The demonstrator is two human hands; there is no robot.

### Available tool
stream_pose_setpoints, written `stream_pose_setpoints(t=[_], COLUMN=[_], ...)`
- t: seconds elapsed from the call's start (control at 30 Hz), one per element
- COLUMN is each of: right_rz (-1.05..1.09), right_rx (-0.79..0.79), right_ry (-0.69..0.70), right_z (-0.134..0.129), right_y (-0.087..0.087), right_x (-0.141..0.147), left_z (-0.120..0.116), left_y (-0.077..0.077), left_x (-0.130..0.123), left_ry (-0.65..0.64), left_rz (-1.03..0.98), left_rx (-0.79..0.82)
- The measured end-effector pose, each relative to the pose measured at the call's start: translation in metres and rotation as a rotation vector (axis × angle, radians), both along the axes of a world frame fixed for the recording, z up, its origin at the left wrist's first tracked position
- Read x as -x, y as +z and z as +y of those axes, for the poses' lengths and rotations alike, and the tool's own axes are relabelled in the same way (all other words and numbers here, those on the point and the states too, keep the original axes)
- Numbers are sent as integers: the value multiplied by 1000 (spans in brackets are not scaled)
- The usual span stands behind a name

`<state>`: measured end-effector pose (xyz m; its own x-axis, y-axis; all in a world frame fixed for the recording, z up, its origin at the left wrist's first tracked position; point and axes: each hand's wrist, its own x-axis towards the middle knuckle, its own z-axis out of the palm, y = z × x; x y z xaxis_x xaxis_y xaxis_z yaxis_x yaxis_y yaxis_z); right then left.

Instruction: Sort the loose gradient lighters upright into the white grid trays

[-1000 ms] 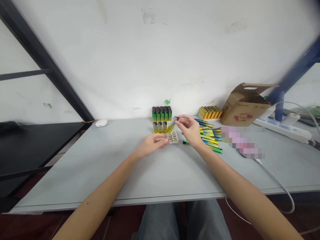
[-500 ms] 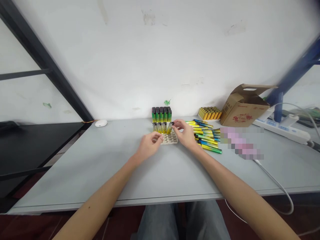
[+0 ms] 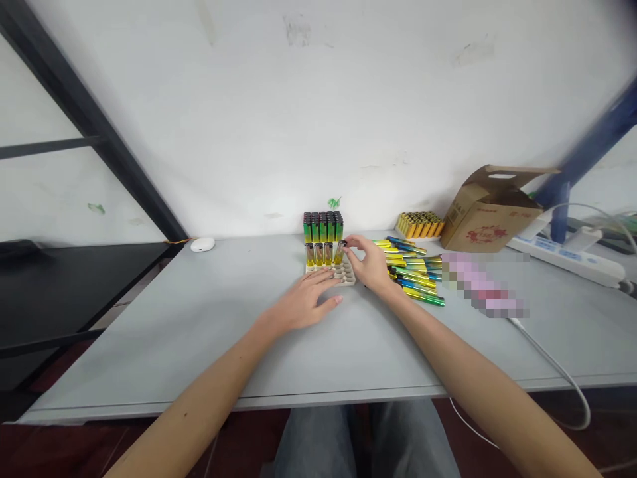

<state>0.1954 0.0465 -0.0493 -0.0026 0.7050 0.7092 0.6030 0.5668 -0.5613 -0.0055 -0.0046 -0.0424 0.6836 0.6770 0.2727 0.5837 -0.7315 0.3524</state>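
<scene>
My right hand [image 3: 371, 267] pinches a clear yellow lighter [image 3: 340, 253] near its dark top. That lighter stands slightly tilted at the right end of a row of similar lighters [image 3: 318, 255]. They are upright in a pale tray with round holes [image 3: 349, 277]. Over the front of this tray lies my left hand [image 3: 302, 302], palm down with fingers stretched out and thumb apart, holding nothing. Its fingers cover part of the holes. Directly behind the row stands a tight block of green-and-yellow lighters [image 3: 323, 229] with dark tops.
Right of my right hand lies a pile of shiny yellow, green and blue strips [image 3: 415, 272]. Behind it are yellow cylinders [image 3: 421, 224] packed in a tray, an open cardboard box [image 3: 488, 222] and a power strip [image 3: 572, 259]. A white case [image 3: 202, 245] sits at the left.
My left hand has opened from a loose curl and flattened over the tray's front. The lighter in my right hand stands a little more upright.
</scene>
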Motion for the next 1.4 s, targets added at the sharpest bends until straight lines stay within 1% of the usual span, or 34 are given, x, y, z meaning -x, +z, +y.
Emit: stream_pose_setpoints(t=[0.1,0.23,0.3,0.37,0.43,0.5,0.6,0.7,0.83,0.9,1.0,1.1,1.17,1.3,1.4], right_rz=[-85,-174,-181,-141,-93,-132,-319,-492,-625,-659,-669,-596,-465,-41,266], right_rx=[7,71,91,88,75,71,112,214,344,351,310,269,279,428,492], right_ry=[26,92,131,131,71,-26,-155,-156,-125,-109,-66,16,79,202,354], right_z=[-1,-3,-2,0,2,5,8,7,0,-2,-4,-4,-5,-10,-15], right_y=[1,3,5,8,12,16,17,15,9,7,6,8,11,18,24], right_x=[0,-2,-7,-15,-26,-41,-63,-75,-71,-65,-57,-52,-49,-41,-32], left_z=[1,2,2,3,4,6,8,11,12,11,7,4,3,2,2], left_y=[1,1,2,2,2,1,-1,-3,-5,-5,-3,-2,-1,-1,-2], left_x=[1,2,3,4,4,4,4,5,7,7,5,3,3,1,0], left_ry=[-6,-22,-26,-26,-24,-25,-26,-27,-1,12,17,8,-5,15,59], left_rz=[29,54,72,83,88,96,109,97,32,2,-11,10,28,16,-49], left_rx=[7,58,86,106,115,114,98,62,1,-24,-46,-52,-58,-61,-46])
